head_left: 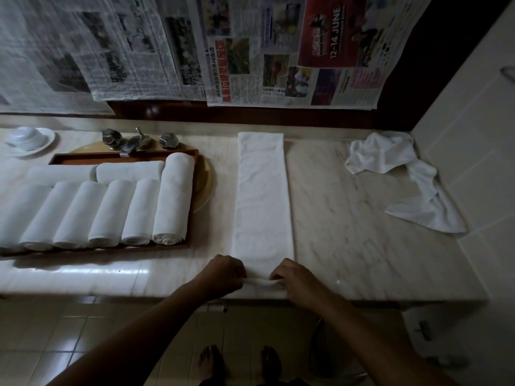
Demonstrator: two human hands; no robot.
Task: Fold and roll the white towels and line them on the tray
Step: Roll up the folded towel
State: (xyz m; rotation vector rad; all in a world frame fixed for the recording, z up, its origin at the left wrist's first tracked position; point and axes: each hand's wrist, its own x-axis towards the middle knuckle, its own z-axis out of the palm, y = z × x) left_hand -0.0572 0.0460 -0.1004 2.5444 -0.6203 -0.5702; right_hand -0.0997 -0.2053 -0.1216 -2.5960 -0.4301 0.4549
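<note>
Head view shows a marble counter [348, 218] with a wooden tray [83, 158] at its left holding a row of rolled towels [172, 196]; just right of the tray lies one white towel [262, 190], folded into a long strip running away from the person, and a crumpled towel [390, 160] sits well apart at the far right. The left hand [223, 274] and right hand [292, 277] both pinch the strip's near end, where a first small turn [257, 282] curls up at the counter's edge. To roll well, I judge both hands should advance evenly with firm inward pressure, so the sides run flush and the core is as tight as the finished rolls.
</note>
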